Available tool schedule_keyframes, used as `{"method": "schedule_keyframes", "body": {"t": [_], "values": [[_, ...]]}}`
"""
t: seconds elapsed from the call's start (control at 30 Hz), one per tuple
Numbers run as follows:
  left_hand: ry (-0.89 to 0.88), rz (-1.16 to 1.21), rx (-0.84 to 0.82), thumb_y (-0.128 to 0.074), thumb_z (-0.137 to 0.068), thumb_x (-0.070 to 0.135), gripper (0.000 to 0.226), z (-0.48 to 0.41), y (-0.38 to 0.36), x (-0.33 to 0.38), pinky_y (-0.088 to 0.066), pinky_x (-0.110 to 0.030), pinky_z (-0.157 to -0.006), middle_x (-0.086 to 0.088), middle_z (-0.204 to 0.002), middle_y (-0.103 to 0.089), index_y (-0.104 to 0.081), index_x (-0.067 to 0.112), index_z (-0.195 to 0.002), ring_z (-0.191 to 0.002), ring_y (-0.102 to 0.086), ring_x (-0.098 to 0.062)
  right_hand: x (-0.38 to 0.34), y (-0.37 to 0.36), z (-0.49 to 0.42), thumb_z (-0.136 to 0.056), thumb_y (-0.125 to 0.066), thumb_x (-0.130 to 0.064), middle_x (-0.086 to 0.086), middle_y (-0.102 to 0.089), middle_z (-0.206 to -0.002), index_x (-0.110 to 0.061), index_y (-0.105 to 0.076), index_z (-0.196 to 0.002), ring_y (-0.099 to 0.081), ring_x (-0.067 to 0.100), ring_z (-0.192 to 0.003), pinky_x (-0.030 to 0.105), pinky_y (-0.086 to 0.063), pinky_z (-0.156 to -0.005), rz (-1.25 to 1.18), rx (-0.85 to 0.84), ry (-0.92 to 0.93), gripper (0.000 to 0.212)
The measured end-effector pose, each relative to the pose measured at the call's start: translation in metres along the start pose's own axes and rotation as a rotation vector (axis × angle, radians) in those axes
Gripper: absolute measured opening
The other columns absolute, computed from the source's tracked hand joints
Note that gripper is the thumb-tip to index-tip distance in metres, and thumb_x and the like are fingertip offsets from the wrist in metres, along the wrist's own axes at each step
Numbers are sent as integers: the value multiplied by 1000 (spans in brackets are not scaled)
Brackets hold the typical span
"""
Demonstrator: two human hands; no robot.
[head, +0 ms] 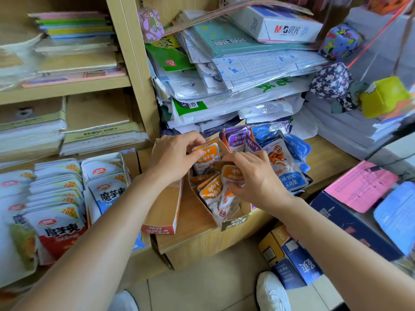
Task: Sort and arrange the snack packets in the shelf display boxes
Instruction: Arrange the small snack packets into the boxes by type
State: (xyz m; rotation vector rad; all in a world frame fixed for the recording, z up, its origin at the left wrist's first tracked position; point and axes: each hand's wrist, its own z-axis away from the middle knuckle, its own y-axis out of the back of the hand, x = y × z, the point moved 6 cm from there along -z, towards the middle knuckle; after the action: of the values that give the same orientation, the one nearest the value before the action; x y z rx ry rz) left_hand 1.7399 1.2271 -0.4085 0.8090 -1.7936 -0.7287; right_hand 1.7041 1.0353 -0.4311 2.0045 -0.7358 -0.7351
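Pinches an upright orange packet (207,157) with the left hand (173,158) at the back of the cardboard display box (235,221); grips a second orange packet (232,173) with the right hand (253,176) mid-box, beside purple packets (238,140)

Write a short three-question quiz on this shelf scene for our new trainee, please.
1. True or false: the left hand and the right hand each hold an orange packet.
2. Which stand just behind the box that both hands reach into? A) purple packets B) green ones C) yellow ones
3. Fill in: the blue packets lie to the ___ of the purple packets.

Key: 1 true; 2 A; 3 right.
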Motion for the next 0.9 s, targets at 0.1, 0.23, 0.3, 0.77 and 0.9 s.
{"method": "schedule_keyframes", "body": {"t": [0.1,0.23,0.3,0.77,0.9], "values": [[-34,-14,-16,-70,-93,35,20,2,1,3,-49,-35,-82,11,-99,-75,-70,36,-113,-82,-64,-14,5,2,-7,-74,-87,-30,-4,-67,-118,-21,-54,-126,-62,18,-107,36,-33,-91,-4,-17,-26,62],[-77,6,-52,-64,-94,37,33,10,0,7,-47,-31,-79,9,-121,-67,-64,38,-127,-91,-63,-10,12,-4,-7,-72,-86,-36,-8,-59,-126,-26,-48,-136,-57,17,-117,43,-39,-97,-50,-135,-55,75],[-115,56,49,-65,-87,40,30,17,8,12,-48,-32,-81,8,-120,-61,-68,30,-115,-94,-62,-11,16,-5,-3,-71,-87,-41,-10,-57,-127,-29,-45,-140,-53,16,-118,43,-38,-98,-57,-186,-62,81],[-82,-186,-252,-75,-80,56,37,58,-31,23,-33,-25,-65,9,-92,-54,-68,36,-111,-87,-50,-11,23,-1,18,-73,-85,-44,-6,-50,-145,-30,-28,-155,-44,17,-135,49,-37,-109,-116,-241,-105,100],[-60,-2,-256,-79,-80,45,35,69,-36,27,-35,-20,-64,15,-90,-48,-73,39,-114,-84,-52,-7,18,7,25,-69,-86,-45,-2,-34,-155,-31,-29,-155,-33,19,-142,50,-36,-110,-142,-239,-81,104]]}}
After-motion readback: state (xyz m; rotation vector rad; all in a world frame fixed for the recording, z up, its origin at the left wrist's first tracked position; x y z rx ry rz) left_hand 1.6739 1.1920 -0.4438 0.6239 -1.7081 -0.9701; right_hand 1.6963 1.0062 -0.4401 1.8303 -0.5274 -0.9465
